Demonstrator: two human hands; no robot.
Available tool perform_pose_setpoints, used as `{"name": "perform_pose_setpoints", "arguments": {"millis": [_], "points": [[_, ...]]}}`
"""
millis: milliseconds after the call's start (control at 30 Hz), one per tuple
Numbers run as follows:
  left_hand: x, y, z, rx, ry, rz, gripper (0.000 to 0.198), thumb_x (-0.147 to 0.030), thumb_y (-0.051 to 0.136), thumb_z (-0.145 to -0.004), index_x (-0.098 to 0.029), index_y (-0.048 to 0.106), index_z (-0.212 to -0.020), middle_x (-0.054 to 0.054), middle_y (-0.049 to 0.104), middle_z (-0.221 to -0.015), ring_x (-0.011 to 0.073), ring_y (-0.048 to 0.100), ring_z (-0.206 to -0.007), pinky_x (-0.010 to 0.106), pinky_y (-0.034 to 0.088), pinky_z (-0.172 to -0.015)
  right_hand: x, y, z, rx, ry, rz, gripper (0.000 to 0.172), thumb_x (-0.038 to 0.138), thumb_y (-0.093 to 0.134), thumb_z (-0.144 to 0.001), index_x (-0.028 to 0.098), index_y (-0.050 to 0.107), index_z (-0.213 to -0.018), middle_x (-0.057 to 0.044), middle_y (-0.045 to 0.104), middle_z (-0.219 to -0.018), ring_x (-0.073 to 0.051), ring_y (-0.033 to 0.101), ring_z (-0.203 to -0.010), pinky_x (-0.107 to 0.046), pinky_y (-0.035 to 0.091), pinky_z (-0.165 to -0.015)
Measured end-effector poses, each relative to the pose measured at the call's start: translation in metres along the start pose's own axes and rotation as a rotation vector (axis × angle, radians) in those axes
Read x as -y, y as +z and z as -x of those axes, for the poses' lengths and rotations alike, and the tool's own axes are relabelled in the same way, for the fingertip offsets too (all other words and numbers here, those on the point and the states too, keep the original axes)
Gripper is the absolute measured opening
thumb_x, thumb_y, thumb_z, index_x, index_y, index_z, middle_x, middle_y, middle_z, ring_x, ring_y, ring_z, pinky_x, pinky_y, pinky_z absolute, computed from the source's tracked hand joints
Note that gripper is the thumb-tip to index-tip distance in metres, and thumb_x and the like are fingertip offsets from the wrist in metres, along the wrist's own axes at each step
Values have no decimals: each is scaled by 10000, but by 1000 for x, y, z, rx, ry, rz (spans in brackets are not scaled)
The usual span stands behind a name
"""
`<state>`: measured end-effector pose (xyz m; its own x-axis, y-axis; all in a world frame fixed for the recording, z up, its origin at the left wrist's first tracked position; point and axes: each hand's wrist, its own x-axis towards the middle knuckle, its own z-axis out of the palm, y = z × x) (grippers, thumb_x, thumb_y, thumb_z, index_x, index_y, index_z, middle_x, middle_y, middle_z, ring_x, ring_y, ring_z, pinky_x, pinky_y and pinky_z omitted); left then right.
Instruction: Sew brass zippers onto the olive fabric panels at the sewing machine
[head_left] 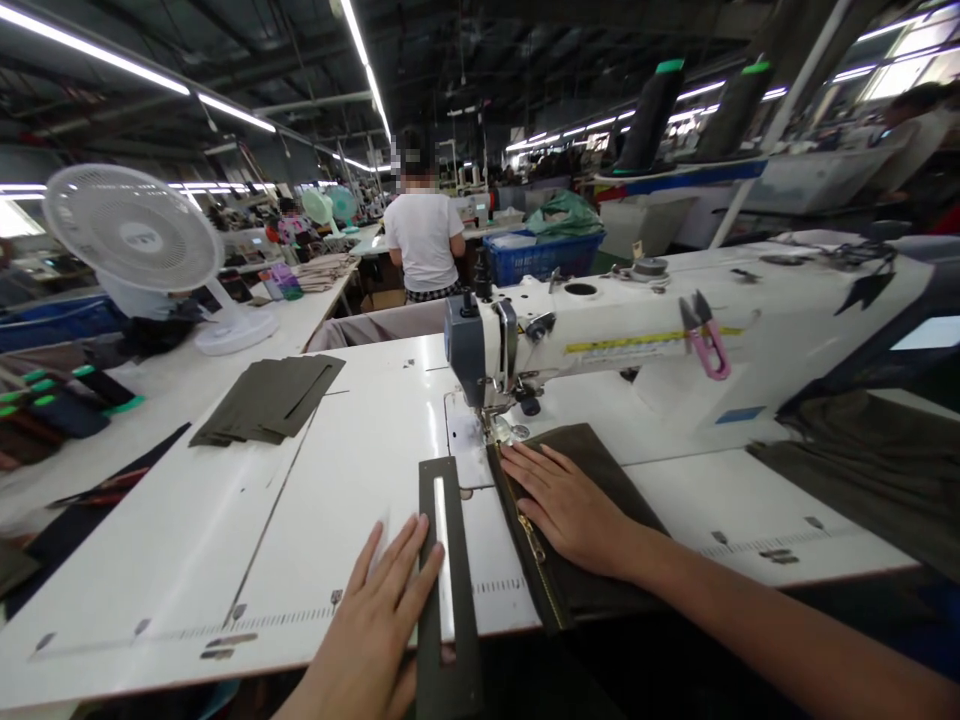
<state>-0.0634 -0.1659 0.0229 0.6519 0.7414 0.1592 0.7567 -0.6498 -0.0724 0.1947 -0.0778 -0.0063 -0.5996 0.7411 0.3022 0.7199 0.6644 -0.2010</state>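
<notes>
My left hand spread, unclenched, fingertips on a long dark olive slotted strip. My right hand, flat, presses a dark olive fabric panel with gold metal zipper, just before the steel presser foot. Uneven pressure could skew it; drifting forward could pinch fingertips.

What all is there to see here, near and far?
sewing machine: one near, white, right
table: one near, white, beneath
slotted strip: one, dark olive, front centre
zipped fabric: one piece, dark, right of strip
flat pieces: several, olive, stacked left
snips: one, pink handles, on machine
fans: three, white and green, left
thread cones: several, dark, left and upper right
basket: one clear, blue, behind machine
lights: several, white, overhead
people: one near, white shirt, behind; others blurred
left fingers: one hand, bare, on strip
right fingers: one hand, bare, on fabric
</notes>
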Motion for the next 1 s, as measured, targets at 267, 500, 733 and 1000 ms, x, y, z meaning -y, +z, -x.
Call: {"name": "perform_pose_setpoints", "arguments": {"millis": [267,500,733,1000], "points": [[22,4,-26,-65,-5,191,448,-209,481,-823,-169,437,-1268,149,371,-1357,308,304,-1269,546,303,-1011,-9,7,0,-116,-37,-42,385,152,319,-884,48,494,-1210,-148,461,-1302,-207,377,-1238,-421,334,-1027],[35,12,-57,-345,-166,384,276,-124,392,-849,-171,641,-958,79,637,-900,185,618,-812,315,541,-707,5,11,8,-116,-6,53,396,135,324,-871,36,502,-1210,-155,451,-1307,-240,374,-1237,-431,336,-1024],[3,8,-86,-467,-29,347,282,-133,426,-851,-172,578,-1085,102,609,-1134,207,591,-1017,355,507,-864,15,5,16,-124,23,10,404,138,337,-866,45,487,-1229,-155,458,-1303,-236,367,-1242,-433,328,-1028],[-9,34,-105,-239,45,93,254,-24,429,-816,-88,581,-1008,142,599,-1141,237,558,-1069,408,473,-921,11,4,16,-102,-10,-38,429,141,376,-850,50,448,-1263,-172,448,-1307,-242,350,-1251,-439,311,-1035]]}}
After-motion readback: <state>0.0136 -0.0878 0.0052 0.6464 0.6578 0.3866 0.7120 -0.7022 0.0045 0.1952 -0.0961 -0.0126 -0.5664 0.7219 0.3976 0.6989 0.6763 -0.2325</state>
